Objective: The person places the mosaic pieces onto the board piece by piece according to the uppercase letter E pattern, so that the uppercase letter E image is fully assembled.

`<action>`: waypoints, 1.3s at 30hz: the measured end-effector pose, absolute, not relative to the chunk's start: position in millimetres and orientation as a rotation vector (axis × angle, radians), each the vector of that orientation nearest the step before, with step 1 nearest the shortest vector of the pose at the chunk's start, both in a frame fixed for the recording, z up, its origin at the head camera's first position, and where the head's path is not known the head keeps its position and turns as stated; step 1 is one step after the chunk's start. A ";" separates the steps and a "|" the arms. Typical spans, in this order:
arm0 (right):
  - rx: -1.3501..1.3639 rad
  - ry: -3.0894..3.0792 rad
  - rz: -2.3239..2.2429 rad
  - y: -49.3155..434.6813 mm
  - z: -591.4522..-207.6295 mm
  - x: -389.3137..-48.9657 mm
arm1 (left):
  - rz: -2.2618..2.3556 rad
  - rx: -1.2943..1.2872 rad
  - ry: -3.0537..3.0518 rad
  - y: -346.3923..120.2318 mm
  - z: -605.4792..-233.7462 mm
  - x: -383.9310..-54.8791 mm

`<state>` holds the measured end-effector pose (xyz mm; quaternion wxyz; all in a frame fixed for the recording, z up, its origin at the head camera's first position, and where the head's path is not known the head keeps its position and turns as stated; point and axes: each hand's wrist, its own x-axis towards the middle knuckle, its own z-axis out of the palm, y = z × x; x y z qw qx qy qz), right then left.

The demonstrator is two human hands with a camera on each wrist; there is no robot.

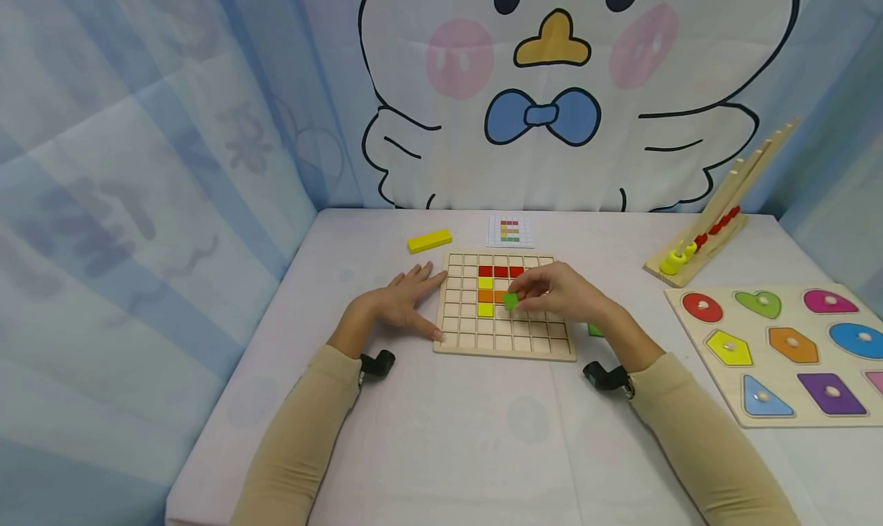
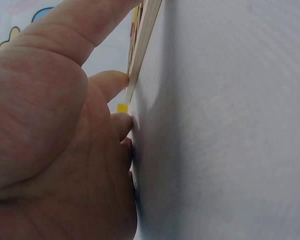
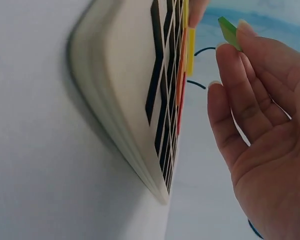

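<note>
A wooden grid board (image 1: pixel 458 342) lies on the table with red, yellow and orange square tiles (image 1: pixel 486 310) set in some of its cells. My right hand (image 1: pixel 562 292) pinches a green tile (image 1: pixel 510 301) between thumb and fingertips, over the middle of the board. The right wrist view shows this green tile (image 3: pixel 230 34) held apart from the board's surface. At the board's left edge, my left hand (image 1: pixel 400 300) rests with fingers spread, thumb at the lower corner and a finger touching higher up. Part of another green piece (image 1: pixel 595 330) shows beside my right wrist.
Behind the board lie a yellow bar (image 1: pixel 429 241) and a small pattern card (image 1: pixel 510 231) with coloured squares. To the right are a shape puzzle board (image 1: pixel 745 357) with knobbed pieces and a wooden stand (image 1: pixel 710 227) with red and yellow beads on rods.
</note>
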<state>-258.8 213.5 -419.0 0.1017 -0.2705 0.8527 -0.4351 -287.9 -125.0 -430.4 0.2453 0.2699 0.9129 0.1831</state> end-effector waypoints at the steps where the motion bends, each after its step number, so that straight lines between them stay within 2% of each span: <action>1: -0.809 2.522 -1.282 211.6 -419.1 -258.1 | 0.499 0.737 2.492 -124.8 -430.6 -287.9; 8: -0.919 2.577 -1.185 197.9 -419.9 -257.1 | 0.477 0.739 2.503 -124.6 -432.5 -288.2; 25: -0.909 2.478 -1.018 165.9 -414.4 -260.7 | 0.481 0.738 2.497 -125.2 -433.0 -289.6; 39: -0.846 2.483 -0.954 164.9 -420.3 -257.3 | 0.492 0.748 2.497 -125.9 -434.2 -290.2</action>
